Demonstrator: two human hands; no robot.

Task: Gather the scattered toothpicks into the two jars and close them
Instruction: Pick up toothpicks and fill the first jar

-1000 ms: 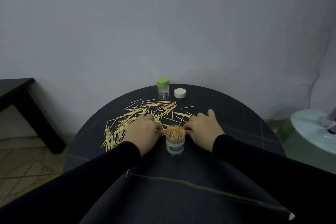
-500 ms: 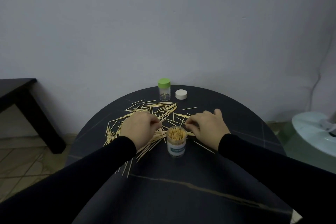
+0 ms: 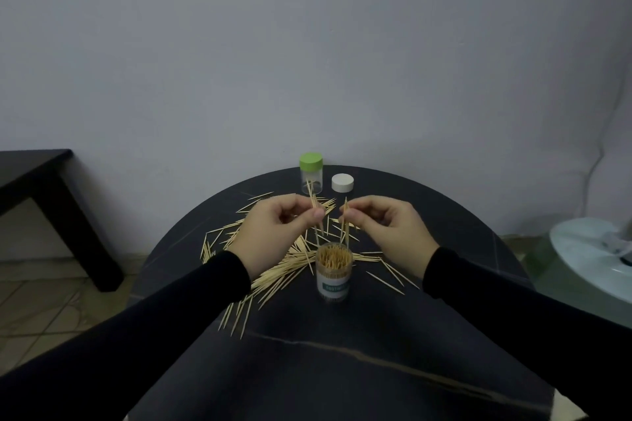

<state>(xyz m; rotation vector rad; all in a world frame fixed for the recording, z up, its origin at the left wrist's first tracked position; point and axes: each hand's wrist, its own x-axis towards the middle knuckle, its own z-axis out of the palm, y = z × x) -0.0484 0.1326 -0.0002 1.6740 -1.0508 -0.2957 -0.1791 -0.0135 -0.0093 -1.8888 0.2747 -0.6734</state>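
Wooden toothpicks (image 3: 315, 207) pinched upright by fingers of both hands above the open jar (image 3: 332, 271); counts unclear.

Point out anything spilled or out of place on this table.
Loose toothpicks lie strewn across the round table, mostly left of the open, nearly full jar. Its white lid sits apart beside the green-lidded jar, which is closed yet nearly empty.

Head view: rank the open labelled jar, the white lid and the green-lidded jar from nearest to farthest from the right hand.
From the right hand:
1. Open labelled jar, just below and left of it.
2. White lid, beyond it toward the table's far edge.
3. Green-lidded jar, farther left beside that lid.
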